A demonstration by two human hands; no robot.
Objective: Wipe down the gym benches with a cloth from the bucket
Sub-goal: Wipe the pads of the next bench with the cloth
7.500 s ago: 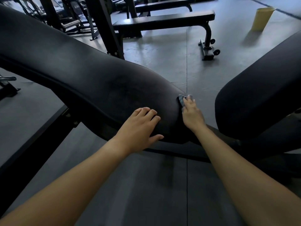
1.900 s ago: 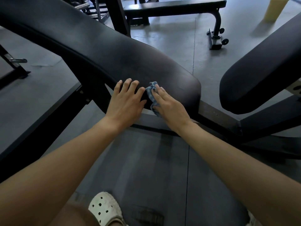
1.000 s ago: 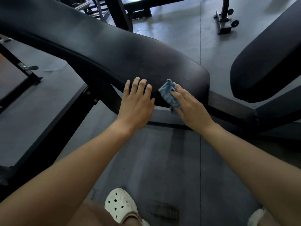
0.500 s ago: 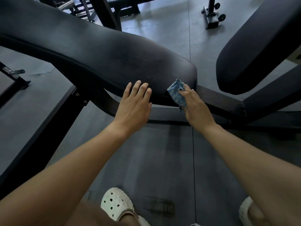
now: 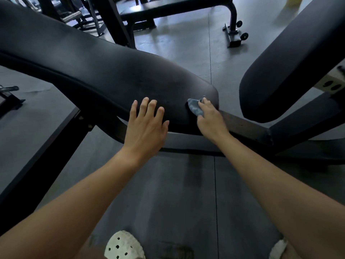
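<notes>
— Where is the cloth (image 5: 195,108) sitting right now?

— It is sitting bunched under the right hand (image 5: 211,120). The fingers are curling round the blue wad and pressing it against the rounded near end of the long bench pad (image 5: 93,68), just at one o'clock from the other hand.

— And the left hand (image 5: 147,126)?

— It is lying flat on the pad's near edge with the fingers spread apart, holding nothing. I am guessing it is bracing the person's lean.

— How far along is the job looking?

— I am judging it as mid-way on this one bench at best. The wiping is going on at the pad's end corner, which suggests this pad is nearing its finish. The vinyl is showing no damp sheen I can trust in this dim light, so I am not calling any stretch done.

— What is waiting?

— The second pad (image 5: 289,71) at two o'clock is standing apart from both hands, and a flat bench (image 5: 175,8) is standing at twelve o'clock across the floor (image 5: 168,184). Both are probably waiting their turn.

— Is the bucket showing?

— A yellowish sliver (image 5: 292,0) is peeking in at one o'clock on the top edge. It may be the bucket, though too little is showing to say.
</notes>
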